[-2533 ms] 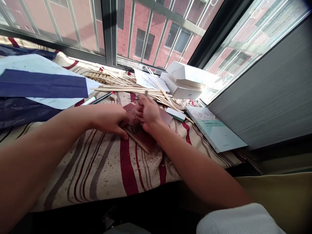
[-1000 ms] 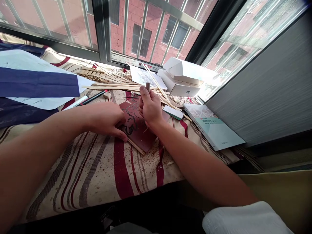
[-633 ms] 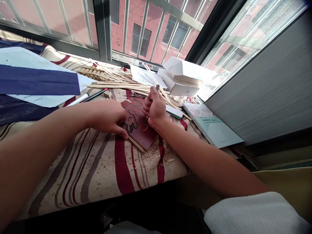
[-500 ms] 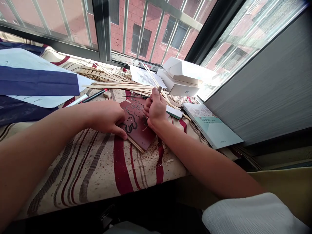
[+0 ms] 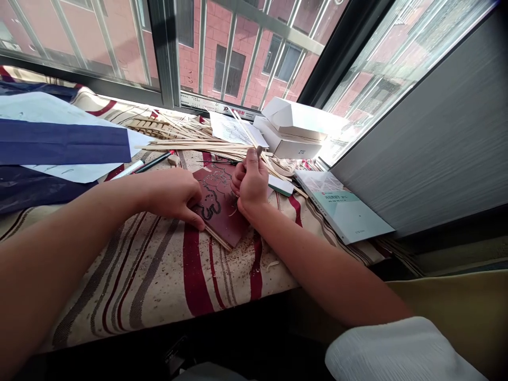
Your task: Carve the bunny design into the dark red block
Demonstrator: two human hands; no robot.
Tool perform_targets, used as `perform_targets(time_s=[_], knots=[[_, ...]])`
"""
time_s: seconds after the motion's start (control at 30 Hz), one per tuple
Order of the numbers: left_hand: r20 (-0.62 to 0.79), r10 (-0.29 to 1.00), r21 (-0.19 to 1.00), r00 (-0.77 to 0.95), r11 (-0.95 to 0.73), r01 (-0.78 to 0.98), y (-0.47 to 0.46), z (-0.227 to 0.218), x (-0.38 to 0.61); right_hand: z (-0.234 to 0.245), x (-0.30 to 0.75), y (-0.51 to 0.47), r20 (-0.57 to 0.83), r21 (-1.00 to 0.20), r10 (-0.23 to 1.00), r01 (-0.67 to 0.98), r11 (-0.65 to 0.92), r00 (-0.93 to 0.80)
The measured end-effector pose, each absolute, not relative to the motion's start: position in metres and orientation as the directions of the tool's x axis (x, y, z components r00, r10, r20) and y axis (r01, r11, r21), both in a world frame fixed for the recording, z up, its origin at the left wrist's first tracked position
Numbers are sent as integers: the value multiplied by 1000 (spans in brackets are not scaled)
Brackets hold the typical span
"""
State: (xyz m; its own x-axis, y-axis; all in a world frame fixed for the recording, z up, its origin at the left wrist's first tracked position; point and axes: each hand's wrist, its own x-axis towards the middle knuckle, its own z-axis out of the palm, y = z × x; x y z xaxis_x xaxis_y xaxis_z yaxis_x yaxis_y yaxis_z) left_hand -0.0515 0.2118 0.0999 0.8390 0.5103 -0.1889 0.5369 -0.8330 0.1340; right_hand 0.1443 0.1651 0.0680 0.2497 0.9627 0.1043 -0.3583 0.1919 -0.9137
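Observation:
A dark red carving block (image 5: pixel 222 211) lies on the striped cloth, with a dark figure cut or drawn on its face. My left hand (image 5: pixel 170 200) grips the block's left edge, fingers curled against it. My right hand (image 5: pixel 250 184) is closed around a small carving tool (image 5: pixel 259 151), whose handle sticks up above the fist. The tool's blade is hidden by my fingers, and that hand sits over the block's right part. Pale wood shavings are scattered around the block.
A pile of thin wooden strips (image 5: pixel 190 142) lies behind the block, beside a printed sheet (image 5: pixel 234 129) and a white ZTE box (image 5: pixel 288 143). A book (image 5: pixel 341 209) lies right, pens (image 5: pixel 153 162) left, and blue-and-white paper (image 5: pixel 59 143) far left. Window frames (image 5: pixel 169 53) bound the back.
My right hand has closed around the tool and shifted up and right over the block. My left hand stays at the block's edge, and the view has tilted slightly.

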Motion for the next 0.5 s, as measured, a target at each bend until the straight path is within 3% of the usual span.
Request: perform_targets(time_s=[0.13, 0.27, 0.5], knots=[[-130, 471, 153, 872, -860, 487, 216, 95, -56, 79, 146, 160, 82, -885, 975, -435, 166, 206], [-103, 438, 178, 893, -875, 450, 219, 91, -57, 83, 145, 160, 39, -915, 989, -393, 94, 145], [-185, 540, 143, 821, -812, 566, 214, 96, -52, 88, 146, 155, 54, -952, 995, -296, 79, 89]])
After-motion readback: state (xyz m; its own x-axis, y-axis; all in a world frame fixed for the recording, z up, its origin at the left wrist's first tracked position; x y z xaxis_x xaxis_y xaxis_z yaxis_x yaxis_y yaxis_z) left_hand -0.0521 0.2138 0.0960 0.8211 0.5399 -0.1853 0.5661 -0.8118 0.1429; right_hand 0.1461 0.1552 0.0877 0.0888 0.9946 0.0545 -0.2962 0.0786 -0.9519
